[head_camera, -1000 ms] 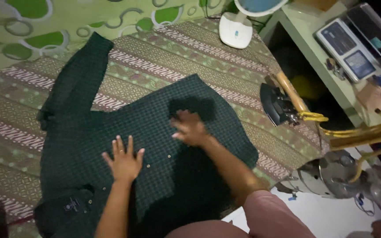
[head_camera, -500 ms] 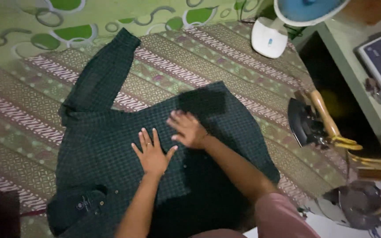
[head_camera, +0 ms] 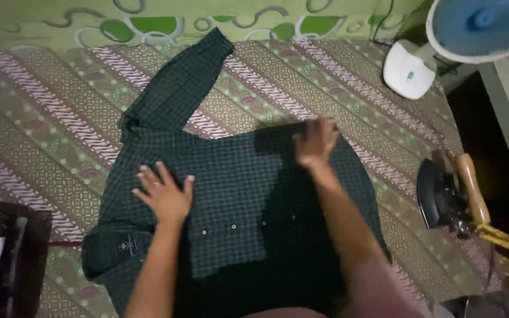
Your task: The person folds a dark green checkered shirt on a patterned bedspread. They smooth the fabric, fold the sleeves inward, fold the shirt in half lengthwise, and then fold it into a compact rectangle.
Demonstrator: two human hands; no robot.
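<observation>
So the dark green checked shirt (head_camera: 231, 206) is spread flat on a striped patterned cloth (head_camera: 48, 135), one sleeve stretched up and away, small pale buttons showing down the front, collar label at lower left. Left hand (head_camera: 165, 194) lies flat on it, fingers spread. Right hand (head_camera: 315, 143) is blurry near the far edge, looks open, gripping nothing. An iron (head_camera: 452, 197) sits off to the right.

Patterned cloth (head_camera: 337, 76) carries dark shirt (head_camera: 231, 176), iron (head_camera: 443, 194), perhaps fan base (head_camera: 407, 73)
</observation>
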